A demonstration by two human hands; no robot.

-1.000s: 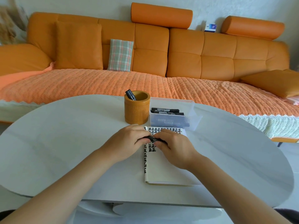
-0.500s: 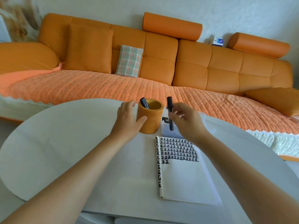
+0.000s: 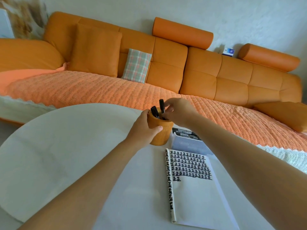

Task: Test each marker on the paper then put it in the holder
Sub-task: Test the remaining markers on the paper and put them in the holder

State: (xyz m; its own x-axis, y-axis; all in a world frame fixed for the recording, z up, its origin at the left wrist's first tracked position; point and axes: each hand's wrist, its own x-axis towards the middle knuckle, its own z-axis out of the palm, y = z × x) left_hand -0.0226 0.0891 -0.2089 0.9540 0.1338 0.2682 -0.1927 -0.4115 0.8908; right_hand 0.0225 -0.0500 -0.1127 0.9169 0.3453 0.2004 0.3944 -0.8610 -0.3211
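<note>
While the slim black marker [image 3: 161, 106] hangs upright with its lower end at the mouth of the round tan wooden holder [image 3: 164, 134], the right hand [image 3: 179, 112] pinches it and the left hand [image 3: 142, 129] curls round the holder's side. I'd worry that its tip catches the second black marker [image 3: 155, 112] leaning inside. Then it could tip out and roll across the smooth white oval table [image 3: 66, 146]. A long orange sofa [image 3: 199, 72] stands behind.

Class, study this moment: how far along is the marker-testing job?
Done: rows of marks cover the top of the paper, and one marker stands in the holder. In hand: the right hand pinches a second marker at the holder's mouth; the left hand grips the holder. Left: more markers lie in the clear box.
</note>
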